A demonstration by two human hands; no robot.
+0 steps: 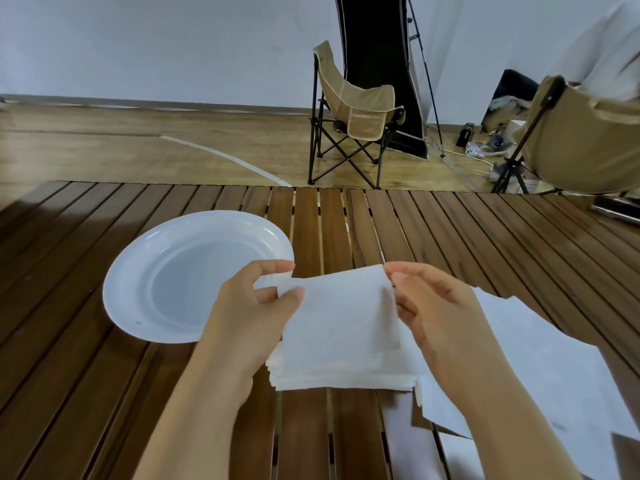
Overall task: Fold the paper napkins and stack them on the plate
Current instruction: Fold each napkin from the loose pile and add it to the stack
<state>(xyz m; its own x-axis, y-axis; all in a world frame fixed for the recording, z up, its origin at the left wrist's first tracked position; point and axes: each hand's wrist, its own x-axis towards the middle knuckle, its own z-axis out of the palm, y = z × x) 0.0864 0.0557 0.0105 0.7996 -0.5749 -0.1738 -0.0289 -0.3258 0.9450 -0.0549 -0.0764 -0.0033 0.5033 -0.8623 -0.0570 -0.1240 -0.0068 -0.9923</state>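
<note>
Left hand [256, 306] and right hand [436, 306] pinch napkin [339, 320] corners.

A white napkin [341, 317] is lifted by its two far corners, its near edge resting on a stack of white napkins [343, 379]. More flat white sheets [540, 358] lie right of the stack. The round white plate [138, 289], bare, sits left of the stack.

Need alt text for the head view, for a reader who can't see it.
Two hands, left hand and right hand, pinch the top corners of a white paper napkin over a slatted wooden table. An empty white plate sits to the left; more napkins lie right.
</note>
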